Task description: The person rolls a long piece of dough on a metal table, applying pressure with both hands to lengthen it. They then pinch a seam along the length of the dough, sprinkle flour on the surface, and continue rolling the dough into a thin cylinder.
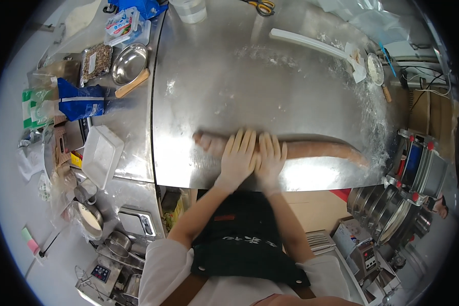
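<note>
A person's dark apron [234, 268] lay nearest the camera. Beyond it stood a steel table [214, 92], marked with white powder [375, 122], chiefly along its right side. A long brown roll [316, 149] lay left to right on the table's near part, its left end blurred. A white bar [308, 43] lay at the far right; a white tray [103, 155] stood left of the table. The left hand [238, 155] and right hand [271, 157], thinly gloved, rested side by side on the roll, palms down, fingers extended, neither gripping. Scissors [265, 7] lay at the far edge.
</note>
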`<state>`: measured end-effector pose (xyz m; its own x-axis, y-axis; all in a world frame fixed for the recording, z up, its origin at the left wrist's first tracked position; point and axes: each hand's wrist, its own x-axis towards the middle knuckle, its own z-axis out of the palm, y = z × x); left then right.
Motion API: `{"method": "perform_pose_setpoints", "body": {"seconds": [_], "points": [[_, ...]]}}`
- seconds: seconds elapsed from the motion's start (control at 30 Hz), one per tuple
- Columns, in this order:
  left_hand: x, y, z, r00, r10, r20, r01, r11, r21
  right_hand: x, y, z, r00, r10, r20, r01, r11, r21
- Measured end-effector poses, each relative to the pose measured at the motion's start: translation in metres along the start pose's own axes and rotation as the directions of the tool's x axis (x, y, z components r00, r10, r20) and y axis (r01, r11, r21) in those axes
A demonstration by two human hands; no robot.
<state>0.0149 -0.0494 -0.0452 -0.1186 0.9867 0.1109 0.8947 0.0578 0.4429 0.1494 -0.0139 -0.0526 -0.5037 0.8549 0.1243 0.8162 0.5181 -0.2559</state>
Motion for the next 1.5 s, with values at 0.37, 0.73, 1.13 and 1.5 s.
{"method": "perform_pose_setpoints", "body": {"seconds": [0.37,0.73,1.13,1.5], "points": [[0.106,-0.033,-0.016,0.97,-0.225,-0.094,0.242,0.93,0.277,0.129,0.007,-0.012,0.996,0.087,-0.025,-0.09,0.982,-0.165],[0.095,-0.041,-0.028,0.972,-0.231,-0.047,0.232,0.907,0.352,0.121,-0.001,-0.011,0.996,0.071,0.059,-0.071,0.997,-0.01],[0.002,0.023,-0.025,0.947,-0.317,-0.049,0.319,0.916,0.242,0.011,0.065,-0.074,0.996,0.016,0.088,-0.01,0.998,-0.063],[0.0,0.047,0.008,0.983,-0.182,-0.026,0.181,0.931,0.316,0.005,0.139,-0.069,0.985,-0.041,0.168,0.035,0.999,0.041]]}}
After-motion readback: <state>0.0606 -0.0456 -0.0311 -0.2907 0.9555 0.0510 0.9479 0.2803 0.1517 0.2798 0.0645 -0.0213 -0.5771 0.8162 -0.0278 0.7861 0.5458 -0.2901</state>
